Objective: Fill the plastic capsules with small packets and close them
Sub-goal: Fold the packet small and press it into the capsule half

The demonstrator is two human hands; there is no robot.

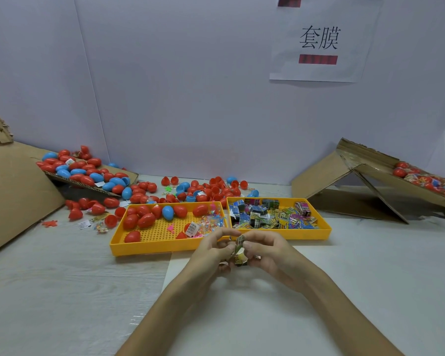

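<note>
Capsule tray (144, 249) ahead-left, packet tray (306, 233) ahead-right; my left hand (211, 249) and right hand (265, 249) meet just in front of them, fingers of both pinched on one small packet (240, 249), long axis roughly upright, with the red capsules (132, 236) nearer my left.
</note>
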